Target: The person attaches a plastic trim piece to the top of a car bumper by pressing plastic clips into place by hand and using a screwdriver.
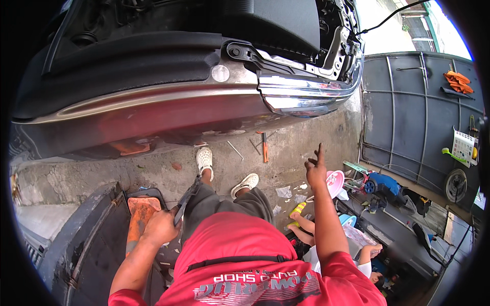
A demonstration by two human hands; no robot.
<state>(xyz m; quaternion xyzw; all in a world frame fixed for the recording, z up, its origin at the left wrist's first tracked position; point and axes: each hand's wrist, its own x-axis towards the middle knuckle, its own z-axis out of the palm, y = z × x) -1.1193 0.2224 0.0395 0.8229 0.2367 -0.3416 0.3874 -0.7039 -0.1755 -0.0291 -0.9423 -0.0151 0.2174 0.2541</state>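
My left hand (162, 224) grips a long dark tool (188, 199), held upward beside my left leg, near an orange rusty object (140, 206) on a dark support. My right hand (316, 168) is raised with some fingers extended and apart, holding nothing. Ahead is a car (153, 102) with an open engine bay and a shiny metal trim (301, 94) at its corner. On the concrete ground below it lie an orange-handled hammer (265, 148) and thin metal bars (235, 150).
A grey metal gate (418, 86) stands at right, hung with orange cloths (457, 81). At lower right another person (305, 229) in yellow sandals sits near a pink basin (334, 183) and small bikes (372, 181). A grey metal panel (81, 245) is at left.
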